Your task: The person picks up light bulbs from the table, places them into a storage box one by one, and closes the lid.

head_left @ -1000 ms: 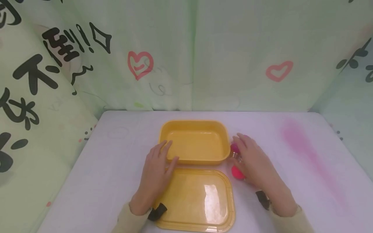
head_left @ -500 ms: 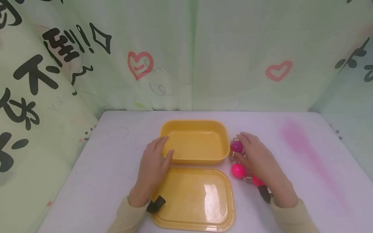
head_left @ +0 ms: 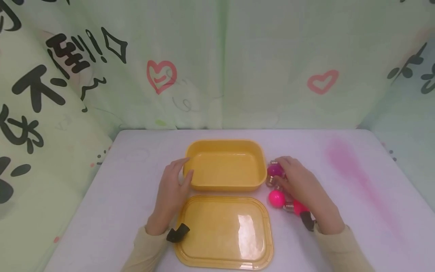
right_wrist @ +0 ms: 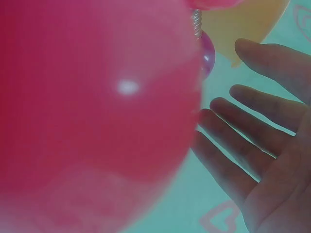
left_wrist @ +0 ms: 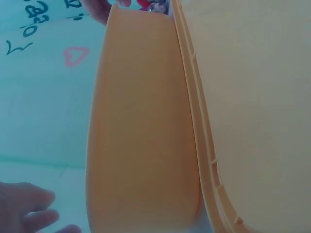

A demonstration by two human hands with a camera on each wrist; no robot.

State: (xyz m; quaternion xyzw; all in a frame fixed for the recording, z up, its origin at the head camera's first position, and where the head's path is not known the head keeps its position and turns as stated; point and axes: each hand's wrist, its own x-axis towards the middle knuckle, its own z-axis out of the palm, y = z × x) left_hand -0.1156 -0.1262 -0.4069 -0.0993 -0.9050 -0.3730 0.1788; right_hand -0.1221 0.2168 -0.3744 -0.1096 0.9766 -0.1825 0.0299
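In the head view, the left hand (head_left: 170, 190) is hovering beside a yellow box (head_left: 225, 170); a lid (head_left: 221, 230) is lying nearer; the right hand (head_left: 302, 187) is hovering by a purple bulb (head_left: 274, 170) and pink bulbs (head_left: 276, 198), right of the box. In the left wrist view, relaxed fingers are holding nothing; in the right wrist view, spread fingers are gripping nothing.

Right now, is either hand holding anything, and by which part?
Nothing is held: the left hand is open beside the yellow box, the right hand open by the bulbs.
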